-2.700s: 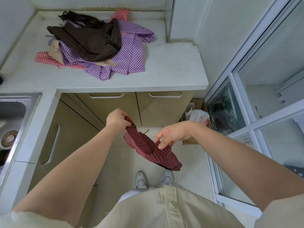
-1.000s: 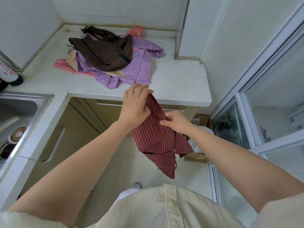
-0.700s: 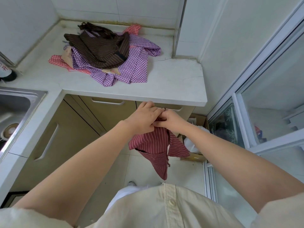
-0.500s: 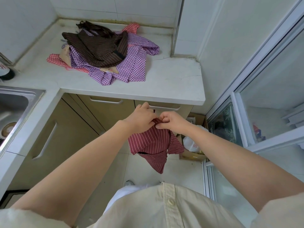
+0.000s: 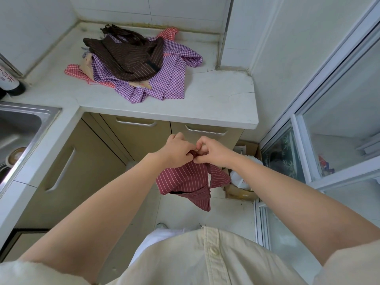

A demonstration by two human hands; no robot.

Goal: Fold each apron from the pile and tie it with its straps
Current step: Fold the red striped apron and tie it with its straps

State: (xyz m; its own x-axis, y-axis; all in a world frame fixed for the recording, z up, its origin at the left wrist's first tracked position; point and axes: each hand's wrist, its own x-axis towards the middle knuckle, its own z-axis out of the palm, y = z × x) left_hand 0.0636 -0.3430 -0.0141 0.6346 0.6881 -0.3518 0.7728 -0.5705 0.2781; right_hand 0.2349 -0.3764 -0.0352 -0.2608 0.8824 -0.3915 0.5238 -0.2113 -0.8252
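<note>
Hands meet in front of the cabinet (image 5: 96,161), below the bench edge. The left hand (image 5: 176,151) and the right hand (image 5: 213,152) are pressed knuckle to knuckle, each pinching the top of one maroon striped apron (image 5: 185,179) between curled fingers and thumb. The apron hangs from that grip in the air above the tiled floor (image 5: 232,219), bunched into a loose fold, with a dark opening near its lower edge and one pointed end at the bottom. Whether the pinched bit is a strap or a fabric corner cannot be told.

On the white bench (image 5: 216,99) lies one pile of aprons (image 5: 139,64), well apart from the hands. Three patterns can be counted in it:
- one brown pinstriped apron (image 5: 127,56) on top
- one purple gingham apron (image 5: 170,79) under it, spreading right and forward
- red gingham (image 5: 76,72) showing at the left and at the back; one piece or two, I cannot tell

One beige patch (image 5: 86,64) peeks out too.

One steel sink (image 5: 20,124) sits at the left, with one dark bottle (image 5: 10,81) behind it. Three cabinet handles (image 5: 135,122) show. One cardboard box (image 5: 240,194) holding one white plastic bag (image 5: 240,177) stands on the floor by the glass sliding door (image 5: 308,140).
</note>
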